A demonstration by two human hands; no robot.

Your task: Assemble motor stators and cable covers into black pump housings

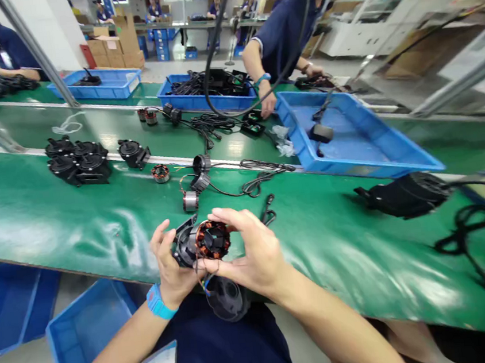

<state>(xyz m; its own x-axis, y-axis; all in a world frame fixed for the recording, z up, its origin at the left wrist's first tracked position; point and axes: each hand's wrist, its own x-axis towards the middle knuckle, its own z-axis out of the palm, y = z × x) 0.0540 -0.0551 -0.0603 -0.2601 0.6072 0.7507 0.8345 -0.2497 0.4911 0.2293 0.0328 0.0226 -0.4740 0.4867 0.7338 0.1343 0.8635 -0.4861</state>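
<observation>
My left hand (171, 270) is closed around a black plastic motor housing (183, 246) above the bench's near edge. With thumb and fingers, my right hand (254, 249) grips a copper-wound stator (213, 240) at the housing's mouth; how far it sits inside I cannot tell. Thin coloured wires run down from the stator to a round black cover (227, 298) hanging below my hands. Just beyond lie another stator (190, 201) on its side, black ring-shaped caps (201, 164) with cords, and a copper-wound stator (161, 173) lying flat.
Black housings (78, 161) stand in a group at left. A blue tray (350, 135) holding a few black parts is at right, near a black assembly (408, 196) with a cord. Across the bench a co-worker's hand (267, 101) touches black parts. Blue bins (87, 319) stand below left.
</observation>
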